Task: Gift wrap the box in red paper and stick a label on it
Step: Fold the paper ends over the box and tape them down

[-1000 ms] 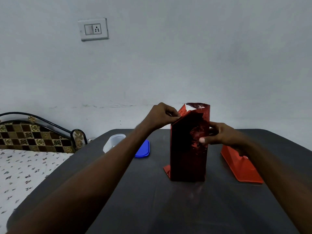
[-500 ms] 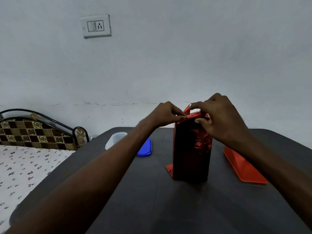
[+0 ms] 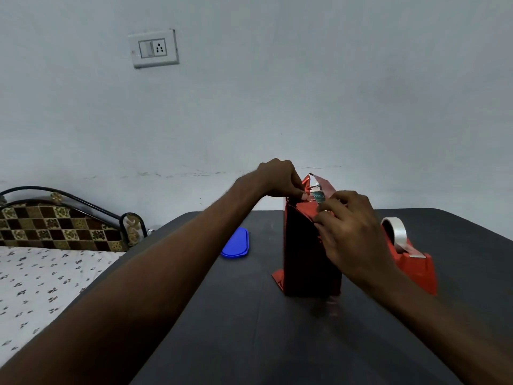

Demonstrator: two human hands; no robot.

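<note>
A tall upright box wrapped in shiny red paper [image 3: 308, 259] stands near the middle of a dark grey bench [image 3: 249, 343], both of a person's hands working at its top end. The left hand [image 3: 280, 177] reaches in from the left and sits at the upper left corner of the box, its fingertips pinching the loose red paper there. The right hand [image 3: 349, 232] lies over the upper right part of the near face, fingers curled onto a folded flap of the paper and pressing it against the box; whether it grips the flap or only pushes on it cannot be told. Between the two hands the top of the box is not closed over: a crumpled paper flap [image 3: 319, 183] stands up, silvery on its inner side, and a patch of printed box surface shows beneath it. A strip of red paper juts out at the foot of the box on its left side.

Just right of the box, partly behind the right wrist, sits a red tape dispenser with a roll of clear tape [image 3: 410, 259]. A blue oval plastic lid [image 3: 236, 243] lies on the bench well to the left.
</note>
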